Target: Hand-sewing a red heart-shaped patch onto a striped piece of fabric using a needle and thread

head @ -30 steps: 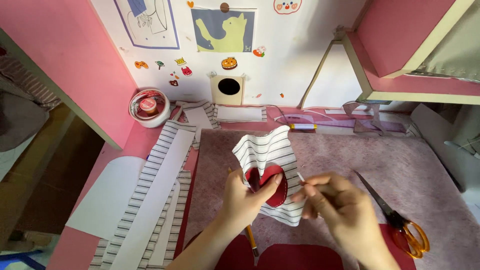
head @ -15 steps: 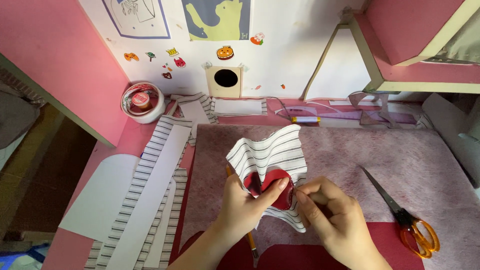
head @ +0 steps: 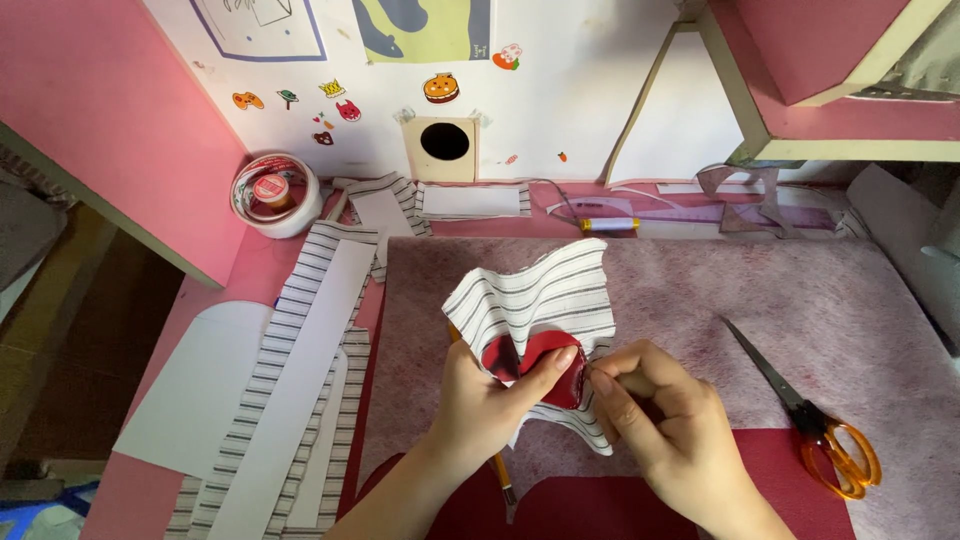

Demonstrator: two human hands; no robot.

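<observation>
Together, left hand (head: 490,400) and right hand (head: 655,425) pinch a red piece (head: 535,365) (striped cloth (head: 535,300) behind).

**Layout of the work surface**

Both hands meet at centre on the mat (head: 800,300), left hand (head: 490,400) beside right hand (head: 660,420), gripping fabric (head: 540,300) between them. Scissors (head: 810,420) lie to the right; paper strips (head: 300,370) to the left; a tape roll (head: 270,195) behind those.

Scissors (head: 810,420) right; bare mat (head: 700,290) ahead

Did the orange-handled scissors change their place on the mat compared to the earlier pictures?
No. The scissors lie at the same angle on the mat, tips toward the right hand; only the camera shifted.
</observation>
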